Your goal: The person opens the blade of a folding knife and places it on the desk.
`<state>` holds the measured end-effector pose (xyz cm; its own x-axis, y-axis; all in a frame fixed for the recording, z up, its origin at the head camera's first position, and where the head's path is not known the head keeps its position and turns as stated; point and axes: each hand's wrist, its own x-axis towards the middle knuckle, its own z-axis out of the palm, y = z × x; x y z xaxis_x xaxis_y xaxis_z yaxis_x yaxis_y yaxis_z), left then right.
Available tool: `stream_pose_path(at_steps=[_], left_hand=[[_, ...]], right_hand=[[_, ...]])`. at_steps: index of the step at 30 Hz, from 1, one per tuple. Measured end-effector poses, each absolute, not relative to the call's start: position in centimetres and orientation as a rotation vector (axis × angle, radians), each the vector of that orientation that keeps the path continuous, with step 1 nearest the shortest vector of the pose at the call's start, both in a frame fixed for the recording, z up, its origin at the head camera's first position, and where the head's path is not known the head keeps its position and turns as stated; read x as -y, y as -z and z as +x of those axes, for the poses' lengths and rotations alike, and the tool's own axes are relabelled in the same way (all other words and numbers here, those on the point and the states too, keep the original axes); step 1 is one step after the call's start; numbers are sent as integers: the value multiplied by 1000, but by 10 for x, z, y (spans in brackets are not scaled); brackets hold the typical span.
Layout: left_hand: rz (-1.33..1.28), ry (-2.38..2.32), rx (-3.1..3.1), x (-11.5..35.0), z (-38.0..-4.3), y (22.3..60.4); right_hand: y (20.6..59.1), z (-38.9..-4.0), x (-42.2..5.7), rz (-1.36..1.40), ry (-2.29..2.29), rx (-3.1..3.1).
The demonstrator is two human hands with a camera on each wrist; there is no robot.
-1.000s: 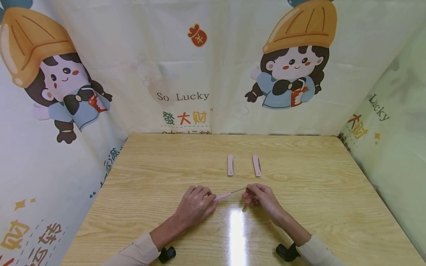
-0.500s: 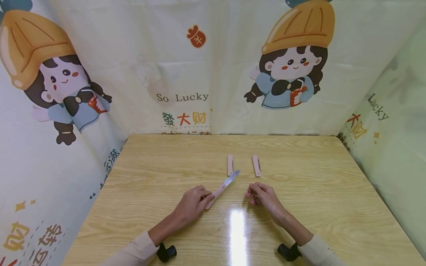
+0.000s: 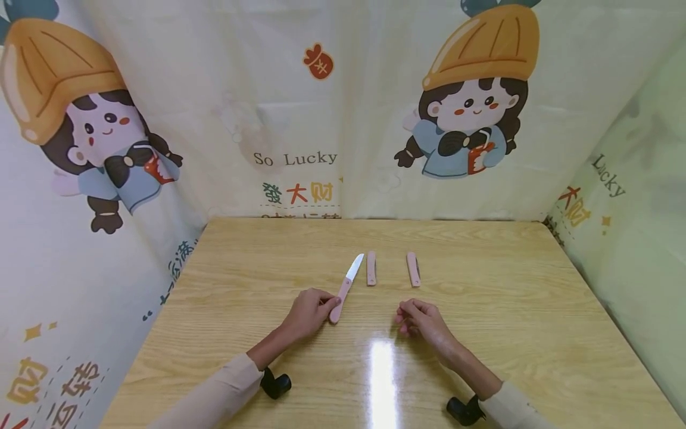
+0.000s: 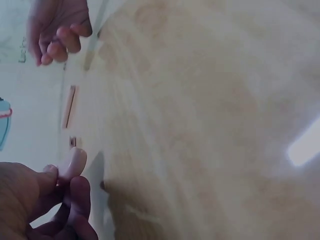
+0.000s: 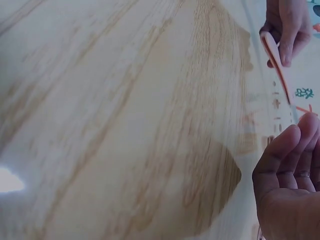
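Observation:
A pink-handled folding knife [image 3: 344, 292] with its blade swung out is pinched near the handle's rear end by my left hand [image 3: 308, 312]. Its blade points away, toward the back of the table. In the left wrist view, the handle's rounded end [image 4: 73, 164] sticks out between thumb and fingers. My right hand [image 3: 426, 322] hovers over the table to the right, fingers loosely curled around nothing. Beyond the hands lie two more pink folding knives, both folded: one [image 3: 371, 268] just right of the blade tip, the other [image 3: 413, 269] farther right.
The wood-grain table [image 3: 504, 280] carries a bright light reflection near its front. Printed cloth [image 3: 370, 119] stands behind it and along both sides. A black wrist camera [image 3: 277, 384] hangs under the left sleeve, another [image 3: 464, 411] by the right.
The right fingers have come off the blade. My left hand has turned the opened knife from pointing right to pointing away, and moved slightly forward and left. The folded knives have stayed put.

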<state>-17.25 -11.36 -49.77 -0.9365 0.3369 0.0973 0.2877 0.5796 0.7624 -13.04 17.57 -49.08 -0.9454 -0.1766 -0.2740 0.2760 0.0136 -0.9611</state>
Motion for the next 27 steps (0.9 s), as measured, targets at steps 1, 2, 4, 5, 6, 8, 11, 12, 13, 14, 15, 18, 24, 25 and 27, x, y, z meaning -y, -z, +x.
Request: stream_pose_path(at_steps=[1,2,4,5,6,8,11,12,13,14,15,18,24,25,27], left_hand=[[517,-1310,-2732,113,-176,496],[496,-1313,-2725,112,-180,495],[438,-1316,-2716,111,-188,494],[409,-1320,-2708,110,-192,494],[389,-1319,-2706,109,-196,493],[369,-1314,-2709,108,-203,494],[332,-1303,-2723,104,-214,495],[324,-1295,-2735,103,-217,495],[321,-1291,-2749,101,-220,496],[308,-1285,-2761,100,-223,496],[291,-1275,-2775,99,-226,496],[265,-1257,-2825,96,-231,497],[207,-1230,-2912,95,-238,498],[195,-1225,-2921,95,-238,499],[170,-1217,-2928,96,-239,501]], right_hand=[[491,-131,-176,87,2004,-1972],[491,-131,-176,74,2007,-1965],[491,-131,-177,51,2007,-1953],[492,-131,-177,47,2008,-1948],[492,-131,-178,51,2011,-1942],[493,-131,-179,55,2015,-1935],[494,-130,-179,55,2012,-1935],[495,-130,-179,50,2008,-1937],[495,-130,-179,47,2004,-1937],[496,-130,-179,43,2000,-1938],[496,-130,-179,40,1993,-1939],[497,-130,-180,42,1981,-1937],[496,-129,-182,34,1970,-1949],[496,-128,-183,34,1970,-1947],[497,-127,-184,41,1966,-1939]])
